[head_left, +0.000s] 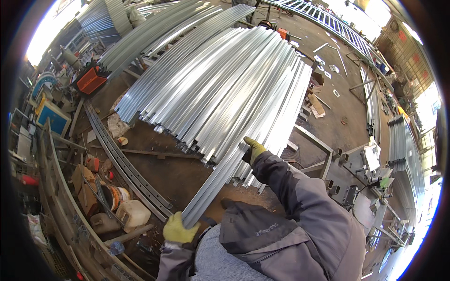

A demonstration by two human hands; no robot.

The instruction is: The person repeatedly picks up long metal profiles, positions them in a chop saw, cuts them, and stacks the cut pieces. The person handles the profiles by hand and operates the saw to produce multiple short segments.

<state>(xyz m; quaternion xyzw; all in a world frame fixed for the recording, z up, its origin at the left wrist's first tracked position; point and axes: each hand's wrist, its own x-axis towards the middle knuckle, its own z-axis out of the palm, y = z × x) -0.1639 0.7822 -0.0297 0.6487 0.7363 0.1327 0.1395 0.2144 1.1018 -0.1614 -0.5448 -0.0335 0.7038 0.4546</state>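
Note:
Long, shiny silver metal tubes [213,185], apparently two side by side, slant toward me from the near edge of a wide pile of similar metal tubes [206,89]. At their near end, my left hand [179,228], in a yellow glove, is closed around them. Farther along, my right hand [254,151], gloved in yellow too, grips the same tubes from the right side. Some of its fingers are hidden behind the metal. The far part of the held tubes lies over the pile and merges with it visually.
Dark perforated rails [126,161] lie on the floor at left, near a whitish plastic jerrycan [132,215]. An orange-and-black toolbox [91,80] stands at far left. A metal frame [318,145] is on my right, with another stack of tubes [403,159] beyond.

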